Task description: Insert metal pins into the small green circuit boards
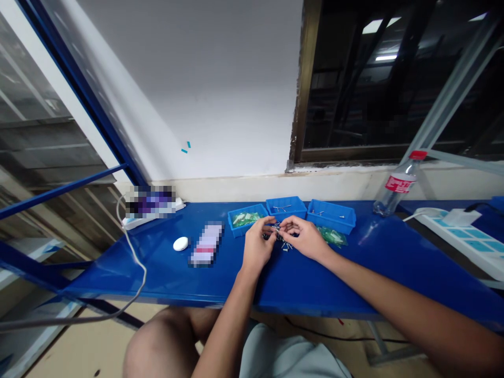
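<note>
A small pile of metal screws [286, 247] lies on the blue table between my two hands. My left hand [258, 242] is at the pile's left side, its fingers curled toward the thumb. From the right, my right hand [302, 237] meets it with thumb and fingers pinched together. The fingertips almost touch over the screws, and whatever small piece they hold is too small to make out. Just behind my hands are three blue bins: the left bin [235, 229] holds a green bag [246, 217], while the middle bin [286, 213] and right bin [333, 222] hold a few thin metal pieces.
Another green bag [334, 236] lies beside my right wrist. To the left are a white round case [180, 243] and a pixelated flat item [207, 242]. A plastic bottle [397, 186] stands at the back right, near a power strip [464, 236]. A cable [142, 273] crosses the table's left end.
</note>
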{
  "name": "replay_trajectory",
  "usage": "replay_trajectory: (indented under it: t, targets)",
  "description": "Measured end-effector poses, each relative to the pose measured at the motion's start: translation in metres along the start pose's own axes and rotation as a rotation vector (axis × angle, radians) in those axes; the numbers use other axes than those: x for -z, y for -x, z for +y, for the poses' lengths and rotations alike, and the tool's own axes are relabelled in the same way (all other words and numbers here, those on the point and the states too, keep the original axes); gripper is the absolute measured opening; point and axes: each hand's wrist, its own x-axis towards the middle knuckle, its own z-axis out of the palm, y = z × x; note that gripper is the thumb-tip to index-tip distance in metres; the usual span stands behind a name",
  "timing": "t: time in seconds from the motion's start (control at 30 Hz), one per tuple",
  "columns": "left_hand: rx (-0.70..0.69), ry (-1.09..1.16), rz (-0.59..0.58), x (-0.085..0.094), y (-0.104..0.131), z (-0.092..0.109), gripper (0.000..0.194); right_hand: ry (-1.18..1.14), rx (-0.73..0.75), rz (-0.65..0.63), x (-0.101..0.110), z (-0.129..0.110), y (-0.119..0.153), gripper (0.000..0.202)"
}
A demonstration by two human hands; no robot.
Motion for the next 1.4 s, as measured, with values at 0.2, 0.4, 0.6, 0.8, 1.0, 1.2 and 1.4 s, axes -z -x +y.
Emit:
replay_trajectory:
  t: [0.2,0.4,0.6,0.8,1.0,1.2,1.4]
  targets:
    - [0.016,0.104,0.028,-0.001,0.0,-0.002,0.04,0.008,-0.003,0.003,-0.001,-0.001,-0.001,0.019]
    - [0.097,0.147,0.036,-0.001,0.0,-0.001,0.036,0.04,0.036,-0.039,-0.001,-0.001,0.0,0.017]
    - [0.084,0.004,0.025,0.001,0.002,0.009,0.02,0.075,0.041,0.041,0.001,0.001,-0.002,0.015]
    - [0.119,0.026,-0.013,0.001,0.003,0.004,0.017,-0.06,-0.024,-0.044,0.002,0.002,-0.003,0.017]
    - [0.125,0.07,0.007,-0.002,0.003,-0.001,0.016,-0.192,-0.107,-0.003,0.003,0.005,-0.005,0.026]
    - [0.142,0.18,0.033,-0.002,0.001,-0.002,0.023,-0.365,-0.179,0.011,0.002,0.007,-0.007,0.039]
    - [0.145,0.272,0.026,-0.001,-0.001,-0.003,0.025,-0.342,-0.185,0.008,0.002,0.011,-0.007,0.041]
